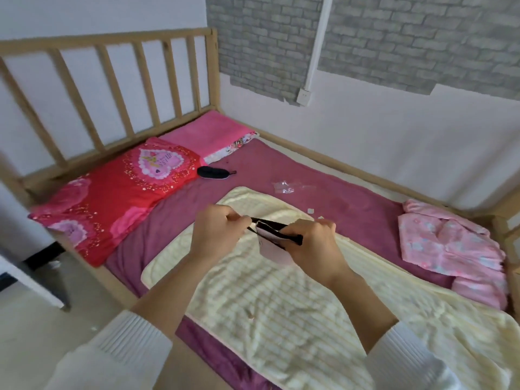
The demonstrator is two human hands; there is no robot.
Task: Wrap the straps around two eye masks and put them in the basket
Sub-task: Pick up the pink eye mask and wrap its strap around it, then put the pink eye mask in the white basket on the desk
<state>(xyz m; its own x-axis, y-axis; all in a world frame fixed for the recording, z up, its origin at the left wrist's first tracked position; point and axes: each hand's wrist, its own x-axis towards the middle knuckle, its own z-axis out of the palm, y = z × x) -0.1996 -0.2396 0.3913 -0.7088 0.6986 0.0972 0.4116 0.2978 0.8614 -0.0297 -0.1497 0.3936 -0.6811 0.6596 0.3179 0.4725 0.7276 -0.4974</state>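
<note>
Centrally, above cream blanket [295,319]: first eye mask [271,246], pale pink face outward, held in mid-air between both hands. Left hand [216,232] closed, fingertips pinching black strap [254,222] and drawing it taut toward 9 o'clock; right hand [315,243] closed around mask body, thumb pressing strap end against it. Wrapping judged under way, not complete. Second eye mask [212,173], black, lying on purple sheet [309,175] at 11 o'clock, just beside red pillow [112,192], strap loose at its right end.

Risks, as judged: elastic strap slipping from pinch and springing back, undoing turns; mask twisting under uneven tension; loose end unwinding if not tucked.

Containers: none visible; basket outside view, contents unknown. Folded pink garment [450,243] at 3 o'clock; clear plastic wrapper [284,187] at 12 o'clock.
</note>
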